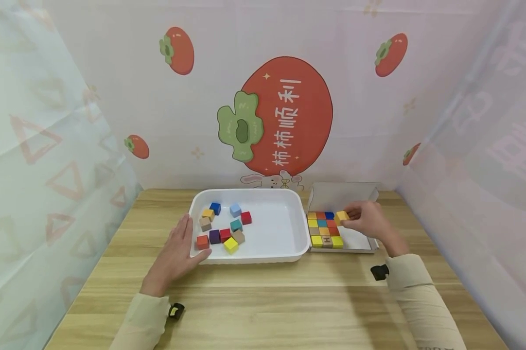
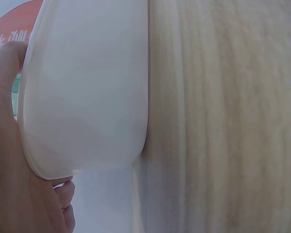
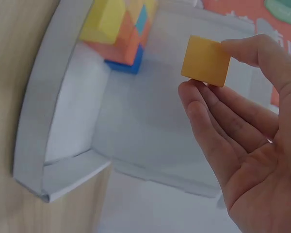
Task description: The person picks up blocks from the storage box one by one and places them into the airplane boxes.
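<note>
In the head view my right hand (image 1: pixel 367 221) pinches a yellow-orange block (image 1: pixel 342 217) between thumb and fingertips. The right wrist view has this block (image 3: pixel 206 60) raised above the floor of a shallow white cardboard box (image 3: pixel 70 107). Rows of coloured blocks (image 1: pixel 323 231) fill the box's left part, one with a letter H. My left hand (image 1: pixel 173 253) holds the near left corner of a white tray (image 1: pixel 271 255), thumb over the front rim, fingers along the left side. Several loose blocks (image 1: pixel 236 225) lie scattered in the tray's left half.
The box's raised lid (image 1: pixel 333 197) stands behind it, near the back wall. Tray and box sit side by side on a wooden table (image 1: pixel 263 306). A printed cloth (image 1: pixel 355 136) hangs behind the table, with cloth walls at both sides.
</note>
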A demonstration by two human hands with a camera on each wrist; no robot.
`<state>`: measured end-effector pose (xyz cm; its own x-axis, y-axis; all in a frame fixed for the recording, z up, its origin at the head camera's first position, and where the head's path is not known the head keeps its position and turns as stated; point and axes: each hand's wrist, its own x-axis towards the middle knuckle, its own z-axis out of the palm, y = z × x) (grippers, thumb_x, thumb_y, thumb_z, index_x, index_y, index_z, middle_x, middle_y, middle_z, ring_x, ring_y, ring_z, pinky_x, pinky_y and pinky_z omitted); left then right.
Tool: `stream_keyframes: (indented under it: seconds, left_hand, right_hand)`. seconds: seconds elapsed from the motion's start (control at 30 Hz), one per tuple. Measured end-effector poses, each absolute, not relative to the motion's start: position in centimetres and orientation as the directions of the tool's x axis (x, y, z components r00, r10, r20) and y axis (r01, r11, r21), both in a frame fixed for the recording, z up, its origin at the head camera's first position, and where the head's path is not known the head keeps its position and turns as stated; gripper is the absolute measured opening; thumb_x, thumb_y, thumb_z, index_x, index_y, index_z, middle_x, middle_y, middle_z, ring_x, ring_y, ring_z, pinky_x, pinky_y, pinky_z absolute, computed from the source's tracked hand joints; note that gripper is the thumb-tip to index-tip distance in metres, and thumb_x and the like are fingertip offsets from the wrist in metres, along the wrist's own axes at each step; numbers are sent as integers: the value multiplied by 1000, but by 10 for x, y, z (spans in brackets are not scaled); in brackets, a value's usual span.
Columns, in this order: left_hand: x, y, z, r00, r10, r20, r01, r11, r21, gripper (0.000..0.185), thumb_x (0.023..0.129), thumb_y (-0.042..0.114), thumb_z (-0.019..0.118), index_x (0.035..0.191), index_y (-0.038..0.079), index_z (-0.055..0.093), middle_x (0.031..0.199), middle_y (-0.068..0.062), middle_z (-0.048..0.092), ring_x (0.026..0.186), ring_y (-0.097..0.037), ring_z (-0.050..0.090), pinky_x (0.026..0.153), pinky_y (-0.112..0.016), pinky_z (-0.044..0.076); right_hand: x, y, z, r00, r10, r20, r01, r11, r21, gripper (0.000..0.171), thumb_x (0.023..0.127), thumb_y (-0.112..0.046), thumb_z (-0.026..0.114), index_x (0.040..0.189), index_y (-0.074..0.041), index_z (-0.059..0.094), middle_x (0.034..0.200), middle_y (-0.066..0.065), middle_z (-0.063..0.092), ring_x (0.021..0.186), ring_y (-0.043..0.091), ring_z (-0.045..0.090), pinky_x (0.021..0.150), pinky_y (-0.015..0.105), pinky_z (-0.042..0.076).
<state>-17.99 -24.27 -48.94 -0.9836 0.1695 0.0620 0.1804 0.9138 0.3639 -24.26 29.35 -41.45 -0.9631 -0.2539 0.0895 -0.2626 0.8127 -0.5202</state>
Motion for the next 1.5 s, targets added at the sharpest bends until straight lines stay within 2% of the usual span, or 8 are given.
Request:
stream_keyframes:
  seconds: [0.33, 0.53, 0.67, 0.9, 1.17, 1.33, 1.5]
  left_hand:
    - [-180, -243, -489, -985, 162, 58, 172, 906, 386, 112, 95, 61, 64, 168, -1, 6, 179, -21, 1, 165, -45, 6, 131, -67, 15]
    - [-178, -241, -489, -985, 158, 66, 171, 902, 397, 112, 95, 60, 65, 169, 1, 5, 179, -19, 1, 165, -44, 6, 131, -67, 15]
    - [-178, -241, -489, -985, 158, 70, 173, 903, 394, 112, 95, 60, 65, 169, 1, 5, 179, -19, 2, 165, -44, 7, 131, -66, 16]
    - [-178, -242, -490, -984, 161, 72, 176, 905, 388, 113, 95, 62, 65, 169, 1, 5, 179, -18, 1, 165, -43, 6, 131, -66, 15]
    - [-177, -243, -492, -984, 161, 82, 180, 908, 377, 113, 94, 63, 65, 169, 2, 6, 179, -18, 2, 165, -44, 8, 130, -66, 18]
    - [-177, -243, -492, -984, 151, 90, 174, 908, 382, 114, 94, 63, 66, 170, 5, 4, 180, -16, 2, 165, -43, 8, 130, -66, 17]
    - [-177, -244, -493, -984, 153, 92, 177, 909, 377, 114, 94, 64, 65, 170, 5, 4, 180, -16, 2, 165, -43, 8, 130, -66, 18]
  right_hand:
    - [-261, 307, -437, -982, -189, 14, -168, 836, -523, 43, 93, -24, 78, 121, 9, 72, 113, 26, 77, 104, 40, 74, 88, 52, 63]
    - [-273, 306, -454, -989, -147, -23, -113, 838, -534, 47, 89, -24, 79, 121, 9, 73, 118, 28, 75, 106, 40, 73, 89, 53, 63]
    - [-277, 304, -462, -990, -136, -47, -91, 844, -529, 44, 89, -24, 80, 119, 8, 74, 117, 26, 75, 104, 36, 71, 85, 48, 63]
    - [-282, 302, -472, -993, -108, -43, -69, 846, -529, 40, 90, -20, 78, 117, 9, 75, 113, 26, 76, 100, 34, 72, 79, 43, 62]
    - [-284, 298, -479, -999, -48, -17, -30, 816, -577, 38, 92, -20, 80, 115, 10, 75, 110, 25, 78, 100, 35, 73, 82, 46, 62]
    - [-281, 294, -477, -1000, -16, -25, 2, 806, -592, 39, 92, -17, 80, 117, 12, 73, 114, 29, 76, 103, 39, 72, 86, 49, 62]
    - [-271, 287, -462, -1000, -4, 29, -20, 816, -578, 34, 91, -12, 76, 113, 14, 71, 114, 32, 72, 99, 39, 69, 81, 49, 62]
